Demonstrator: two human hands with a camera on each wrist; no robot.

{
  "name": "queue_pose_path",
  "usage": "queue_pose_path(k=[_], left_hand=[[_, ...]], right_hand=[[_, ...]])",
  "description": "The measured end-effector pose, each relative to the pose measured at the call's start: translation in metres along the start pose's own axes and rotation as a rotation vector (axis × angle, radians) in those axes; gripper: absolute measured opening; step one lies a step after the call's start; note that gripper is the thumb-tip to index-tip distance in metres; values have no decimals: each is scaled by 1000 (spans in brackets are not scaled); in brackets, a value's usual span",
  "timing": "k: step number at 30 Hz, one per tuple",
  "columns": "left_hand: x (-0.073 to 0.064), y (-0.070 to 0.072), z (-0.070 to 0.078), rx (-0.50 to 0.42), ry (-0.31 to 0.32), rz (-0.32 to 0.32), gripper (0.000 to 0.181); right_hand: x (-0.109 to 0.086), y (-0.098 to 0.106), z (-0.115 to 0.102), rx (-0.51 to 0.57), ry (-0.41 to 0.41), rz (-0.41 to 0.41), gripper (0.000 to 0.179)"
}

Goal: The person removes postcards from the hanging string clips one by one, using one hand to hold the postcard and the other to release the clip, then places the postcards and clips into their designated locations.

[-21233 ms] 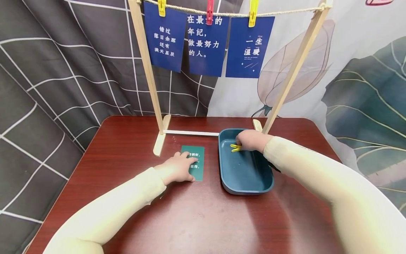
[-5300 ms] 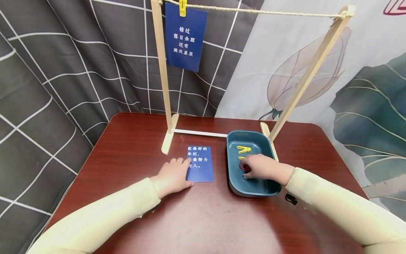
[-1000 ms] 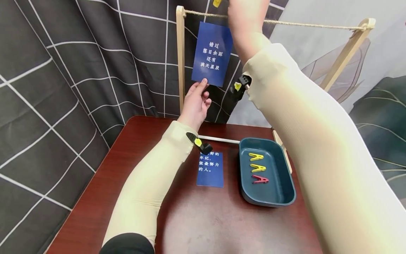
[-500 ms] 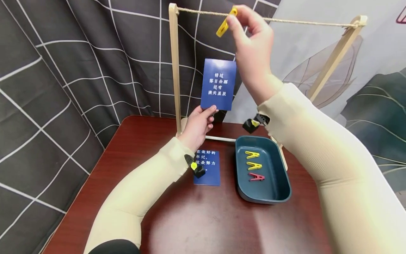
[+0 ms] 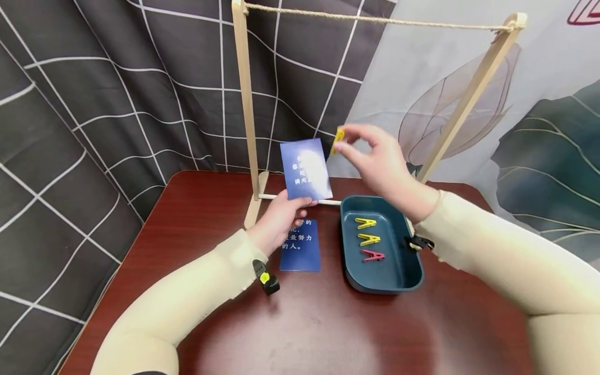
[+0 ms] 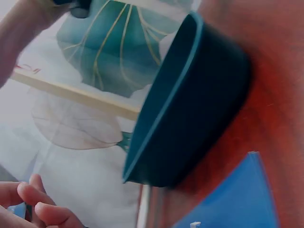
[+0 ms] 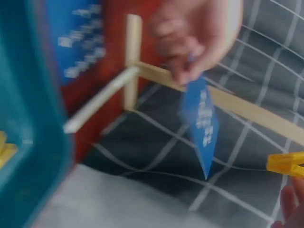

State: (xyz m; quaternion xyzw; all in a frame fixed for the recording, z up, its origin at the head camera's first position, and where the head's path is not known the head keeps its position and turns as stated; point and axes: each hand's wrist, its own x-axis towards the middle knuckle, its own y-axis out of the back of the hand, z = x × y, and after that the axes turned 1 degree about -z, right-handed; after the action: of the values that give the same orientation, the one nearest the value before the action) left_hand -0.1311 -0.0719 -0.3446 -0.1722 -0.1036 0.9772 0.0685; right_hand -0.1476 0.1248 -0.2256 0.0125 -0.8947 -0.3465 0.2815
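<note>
My left hand [image 5: 287,217] pinches the lower edge of a blue card [image 5: 300,169] with white writing; glare covers part of the card. Close to the card's right, my right hand [image 5: 382,164] pinches a yellow clothespin [image 5: 337,140] between thumb and fingers. The same clothespin [image 7: 284,164] shows at the right edge of the right wrist view, with the card [image 7: 202,118] hanging from the left hand [image 7: 194,40]. Another blue card [image 5: 300,252] lies on the table below the left hand, its top partly covered. The left wrist view catches the left fingers [image 6: 45,206] at its lower left.
A wooden frame with a bare rope [image 5: 328,16] across its top stands at the back of the red-brown table [image 5: 300,333]. Right of the lying card sits a dark teal bin [image 5: 344,250] holding two yellow clothespins [image 5: 367,239] and a red clothespin [image 5: 373,255].
Cards and clothespins have come off the rope. In the last second both hands have moved down from it, the left with the blue card, the right with the yellow clothespin.
</note>
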Motion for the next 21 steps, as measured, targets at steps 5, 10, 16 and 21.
queue_pose_path(k=[5,10,16,21], left_hand=[[-11,4,-17,8,79,-45,32],[-25,11,-36,9,187,-62,37],[-38,19,-59,12,297,-73,42],[-43,23,-72,12,317,-73,49]], right_hand=[[-40,0,29,-47,-110,-140,36],[-71,1,58,-89,-164,-293,31],[-108,0,90,-186,-202,-564,31],[-130,-3,101,-239,-205,-670,27]])
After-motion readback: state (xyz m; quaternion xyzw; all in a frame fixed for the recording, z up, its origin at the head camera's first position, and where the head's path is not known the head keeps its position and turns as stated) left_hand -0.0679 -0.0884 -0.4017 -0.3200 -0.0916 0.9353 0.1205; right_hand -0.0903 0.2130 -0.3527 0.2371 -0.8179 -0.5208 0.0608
